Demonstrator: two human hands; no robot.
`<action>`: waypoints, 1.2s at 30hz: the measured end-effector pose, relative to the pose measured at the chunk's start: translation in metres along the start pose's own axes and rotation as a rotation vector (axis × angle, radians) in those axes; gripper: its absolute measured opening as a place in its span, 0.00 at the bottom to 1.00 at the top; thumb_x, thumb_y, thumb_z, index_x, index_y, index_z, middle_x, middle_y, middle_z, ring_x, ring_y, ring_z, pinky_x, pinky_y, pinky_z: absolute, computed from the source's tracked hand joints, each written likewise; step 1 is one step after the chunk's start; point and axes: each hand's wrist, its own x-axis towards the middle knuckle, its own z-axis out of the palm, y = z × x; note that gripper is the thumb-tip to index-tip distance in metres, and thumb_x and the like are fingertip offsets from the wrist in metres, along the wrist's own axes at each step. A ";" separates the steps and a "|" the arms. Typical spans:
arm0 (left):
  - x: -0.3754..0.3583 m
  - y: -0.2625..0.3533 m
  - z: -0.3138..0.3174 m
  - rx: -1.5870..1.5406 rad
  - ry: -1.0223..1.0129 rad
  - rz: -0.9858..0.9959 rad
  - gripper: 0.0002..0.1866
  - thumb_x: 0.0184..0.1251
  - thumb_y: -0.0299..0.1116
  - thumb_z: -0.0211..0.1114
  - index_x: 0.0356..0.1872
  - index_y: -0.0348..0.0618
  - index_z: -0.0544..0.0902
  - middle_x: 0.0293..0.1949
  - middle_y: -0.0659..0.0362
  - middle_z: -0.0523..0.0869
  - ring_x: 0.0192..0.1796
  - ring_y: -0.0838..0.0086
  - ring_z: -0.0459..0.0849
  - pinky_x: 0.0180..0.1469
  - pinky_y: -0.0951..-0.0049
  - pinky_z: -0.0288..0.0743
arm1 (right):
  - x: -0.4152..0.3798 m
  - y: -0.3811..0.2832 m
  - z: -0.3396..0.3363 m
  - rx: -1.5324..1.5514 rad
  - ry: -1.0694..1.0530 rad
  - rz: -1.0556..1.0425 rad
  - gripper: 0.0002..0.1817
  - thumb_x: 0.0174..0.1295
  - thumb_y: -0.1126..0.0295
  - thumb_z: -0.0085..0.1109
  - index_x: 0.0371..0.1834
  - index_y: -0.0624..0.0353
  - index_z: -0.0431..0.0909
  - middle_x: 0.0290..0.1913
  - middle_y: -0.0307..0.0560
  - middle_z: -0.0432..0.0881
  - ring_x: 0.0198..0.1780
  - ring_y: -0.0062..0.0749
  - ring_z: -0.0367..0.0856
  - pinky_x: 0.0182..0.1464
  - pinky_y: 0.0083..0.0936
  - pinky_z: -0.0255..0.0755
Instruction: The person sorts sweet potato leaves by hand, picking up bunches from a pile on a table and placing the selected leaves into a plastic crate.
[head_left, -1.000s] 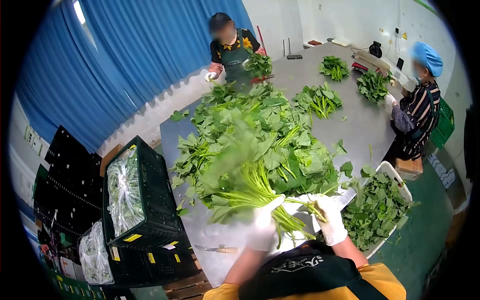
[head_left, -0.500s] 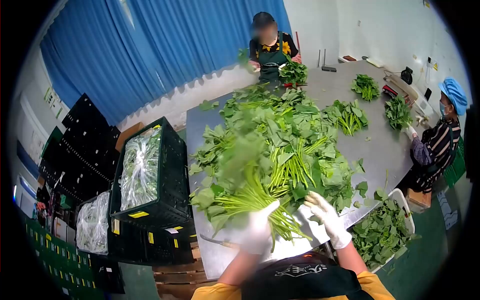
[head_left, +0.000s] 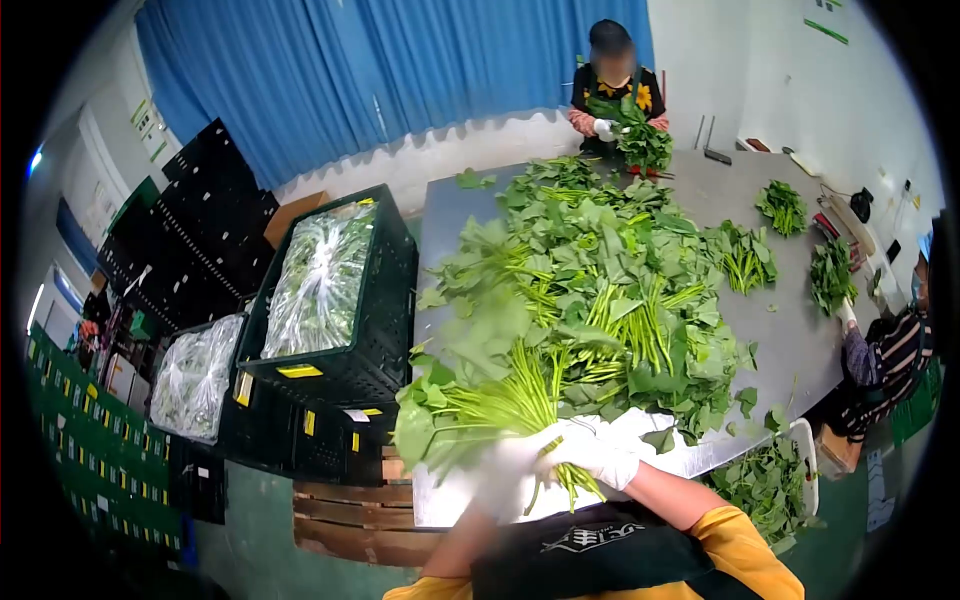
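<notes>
Both my hands wear white gloves and meet low on a bunch of leafy greens, whose long green stems point toward me. My left hand is closed around the stems, smeared by motion. From the right, my right hand is wrapped at the same stems, just above their cut ends. The bunch's leaves blur at the upper left. Right behind it spreads a large pile of leafy greens on the metal table.
Green crates with plastic-bagged greens stand left of the table. A white basket of loose leaves sits at lower right. One co-worker holds greens at the far side; another works at the right beside several bunches.
My right hand has moved left from beside the pile onto the stems in my left hand. The view has shifted, and the far co-worker's hands have come together around greens.
</notes>
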 end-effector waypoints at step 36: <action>-0.128 -0.026 -0.173 -0.554 0.322 -1.137 0.06 0.55 0.20 0.59 0.34 0.38 0.78 0.25 0.60 0.80 0.24 0.76 0.77 0.26 0.76 0.69 | 0.160 0.157 0.051 -1.413 0.227 -0.359 0.13 0.55 0.62 0.64 0.38 0.58 0.79 0.33 0.55 0.80 0.36 0.46 0.81 0.39 0.39 0.75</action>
